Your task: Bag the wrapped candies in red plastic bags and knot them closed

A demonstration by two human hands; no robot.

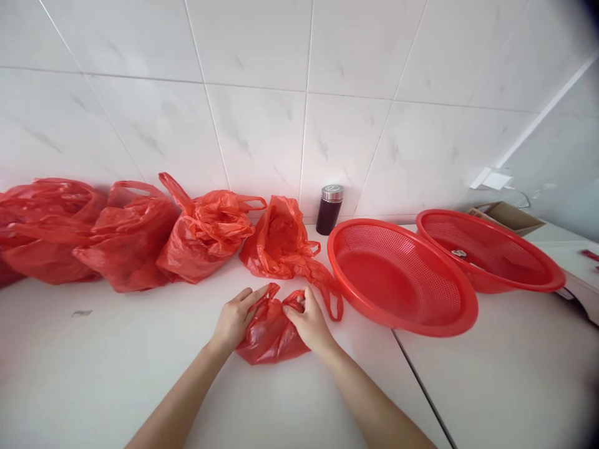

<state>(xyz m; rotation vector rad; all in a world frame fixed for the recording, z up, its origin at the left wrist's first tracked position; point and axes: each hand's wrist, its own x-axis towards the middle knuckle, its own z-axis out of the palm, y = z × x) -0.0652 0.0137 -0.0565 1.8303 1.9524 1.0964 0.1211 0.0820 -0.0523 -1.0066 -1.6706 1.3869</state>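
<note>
A small red plastic bag (274, 340) rests on the white table in front of me, its top gathered and its contents hidden. My left hand (238, 317) pinches the bag's upper left edge. On the other side, my right hand (309, 319) has its fingers curled and closed on the upper right edge. Just behind it, an open red plastic bag (277, 240) leans over, with a loose handle trailing to the right near my right hand.
More filled red bags (206, 234) line the wall on the left. A dark thermos (329, 212) stands behind. Two red plastic colanders (402, 324) sit at the right, the farther one holding a small item. A cardboard box (508, 218) and a table seam (421, 383) lie beyond and below them.
</note>
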